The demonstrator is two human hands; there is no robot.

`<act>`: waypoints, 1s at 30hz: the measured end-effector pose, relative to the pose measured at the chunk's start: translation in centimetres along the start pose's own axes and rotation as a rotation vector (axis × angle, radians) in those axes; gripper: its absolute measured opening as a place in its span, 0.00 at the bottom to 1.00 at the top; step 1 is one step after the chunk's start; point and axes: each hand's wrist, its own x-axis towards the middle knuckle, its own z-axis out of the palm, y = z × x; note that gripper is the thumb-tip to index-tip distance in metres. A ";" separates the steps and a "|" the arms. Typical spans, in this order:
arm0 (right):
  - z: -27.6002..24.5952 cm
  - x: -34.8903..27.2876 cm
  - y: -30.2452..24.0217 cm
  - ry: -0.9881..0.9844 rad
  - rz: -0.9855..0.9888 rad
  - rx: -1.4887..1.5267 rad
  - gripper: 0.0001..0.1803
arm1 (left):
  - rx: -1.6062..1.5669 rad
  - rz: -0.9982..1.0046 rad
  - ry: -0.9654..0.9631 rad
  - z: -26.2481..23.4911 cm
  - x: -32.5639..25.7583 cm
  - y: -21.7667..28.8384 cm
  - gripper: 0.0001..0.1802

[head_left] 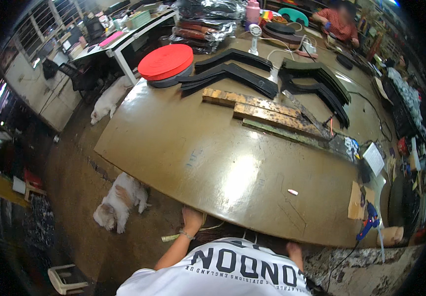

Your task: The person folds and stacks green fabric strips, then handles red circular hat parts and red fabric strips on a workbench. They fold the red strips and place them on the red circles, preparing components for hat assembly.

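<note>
1. The left hand (192, 219) is at the near edge of the bench (213, 170), wrist toward the body. Its fingers are mostly hidden at the rim, so I cannot tell whether they are clenched, loose or grasping something.
2. The right hand (295, 249) is at the same edge, farther right, partly cut off by the shirt (237, 264). I cannot tell the state of its fingers either.
3. Nearest the left fingers, a pale strip (170, 238) shows low, just left of the wrist. A thin pale length shows on the wrist's other side; whether the two join, or are held, is unclear.
4. On the bench beyond the right fingers, well apart from them, lies the chalk (293, 192).
5. Farther right, a blue glue gun (369, 223) is beside a piece of cardboard (357, 201), near the bench's right end.
6. Beyond the chalk, spotted bars (272, 109) lie side by side across the bench.
7. Behind the bars are stacks of bent black strips (232, 76); a red roll (166, 60) rests on a dark one at their left.
8. At the far side is another person (340, 24). A dog (122, 200) is on the floor, left of the bench.
</note>
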 end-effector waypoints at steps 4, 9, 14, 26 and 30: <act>-5.5 -7.0 -6.8 -0.306 0.110 0.165 0.24 | -0.154 -0.083 -0.624 0.5 -4.8 3.6 0.17; -5.3 -5.3 -5.2 -0.187 0.282 0.203 0.26 | -0.504 -0.163 -0.539 -6.0 -5.6 -3.8 0.19; -2.0 -0.4 -3.2 0.089 0.137 0.019 0.27 | -0.684 -0.997 -0.465 -2.2 -1.7 -17.7 0.18; -4.7 -5.0 -4.0 -0.198 0.287 0.084 0.30 | -0.287 -0.415 -0.698 2.8 -10.3 -21.7 0.18; -6.7 -1.0 -3.6 -0.045 0.326 0.080 0.31 | -0.064 -0.238 -0.403 -1.0 -3.9 -17.4 0.19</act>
